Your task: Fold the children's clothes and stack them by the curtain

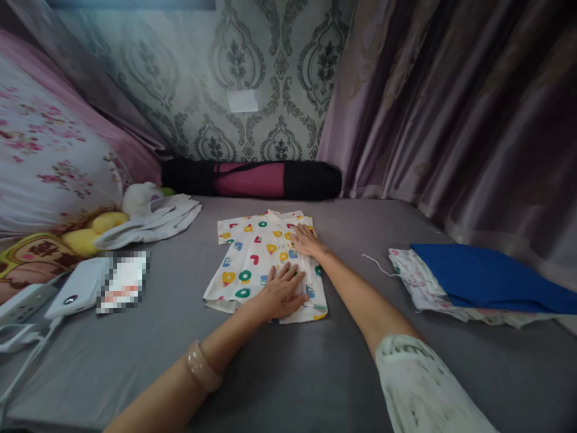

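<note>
A small white short-sleeved shirt (246,258) with colourful printed letters lies spread on the grey bed sheet (180,337), its collar pointing away from me. My left hand (285,291) rests flat on the lower front of the shirt, fingers stretched out. Farther up, my right hand (306,240) lies with extended fingers on the upper right of the shirt, near the sleeve, and partly covers that sleeve. Neither hand grips the cloth. A pale bangle (201,367) is around my left wrist.
Folded clothes with a blue piece (487,276) on top lie at right. At left are a white power bank (79,288), a power strip (27,304), a blurred-out packet (124,281), plush toys (101,231) and a white cloth (157,221). A black-and-red roll bag (252,179) lies along the wall.
</note>
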`<state>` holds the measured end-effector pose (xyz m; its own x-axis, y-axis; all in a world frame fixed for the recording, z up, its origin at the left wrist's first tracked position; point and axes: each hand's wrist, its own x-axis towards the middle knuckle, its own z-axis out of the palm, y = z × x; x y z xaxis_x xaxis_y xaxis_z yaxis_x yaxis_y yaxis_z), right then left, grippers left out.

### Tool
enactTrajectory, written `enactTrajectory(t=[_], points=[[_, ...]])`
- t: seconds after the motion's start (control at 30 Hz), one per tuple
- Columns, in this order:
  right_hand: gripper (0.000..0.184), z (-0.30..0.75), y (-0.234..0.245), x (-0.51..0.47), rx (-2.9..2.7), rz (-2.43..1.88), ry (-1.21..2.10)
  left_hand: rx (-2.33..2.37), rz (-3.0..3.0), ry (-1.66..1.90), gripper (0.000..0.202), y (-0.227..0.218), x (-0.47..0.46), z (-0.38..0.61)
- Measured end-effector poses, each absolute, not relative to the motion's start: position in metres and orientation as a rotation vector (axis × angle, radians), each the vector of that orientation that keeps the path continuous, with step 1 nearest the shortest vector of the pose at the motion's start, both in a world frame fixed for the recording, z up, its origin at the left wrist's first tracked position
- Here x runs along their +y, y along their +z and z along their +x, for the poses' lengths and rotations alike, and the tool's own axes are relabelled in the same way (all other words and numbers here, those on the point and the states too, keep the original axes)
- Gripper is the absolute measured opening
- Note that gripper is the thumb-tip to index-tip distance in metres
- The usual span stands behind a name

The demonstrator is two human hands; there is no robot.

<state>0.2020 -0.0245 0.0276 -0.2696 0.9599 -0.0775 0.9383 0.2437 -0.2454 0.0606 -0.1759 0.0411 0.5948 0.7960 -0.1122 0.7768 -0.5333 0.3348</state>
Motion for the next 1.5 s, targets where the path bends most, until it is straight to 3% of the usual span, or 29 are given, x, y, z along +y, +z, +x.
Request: enactTrajectory(t=[0.37, 0.7, 0.93, 1.2, 1.5], points=[[0.064, 0.191, 0.022, 0.025, -2.369, -1.869, 0.176, 1.395, 2.566, 0.214, 0.063, 0.024, -0.188, 0.062], [0.064, 0.193, 0.008, 0.034, -2.369, -1.907, 0.232, 1.383, 2.554, 0.246, 0.064, 0.026, -0.185, 0.061], [0.065, 0.193, 0.020, 0.043, -2.256, -1.965, 0.238, 1.716, 2.577, 0.483, 0.057, 0.028, -0.175, 0.039], [0.068, 0.189, 0.008, 0.043, -2.238, -1.986, 0.136, 1.796, 2.496, 0.361, 0.070, 0.001, -0.176, 0.032], [0.063, 0.183, 0.018, 0.040, -2.198, -2.009, 0.213, 1.797, 2.442, 0.384, 0.068, 0.006, -0.174, 0.032]])
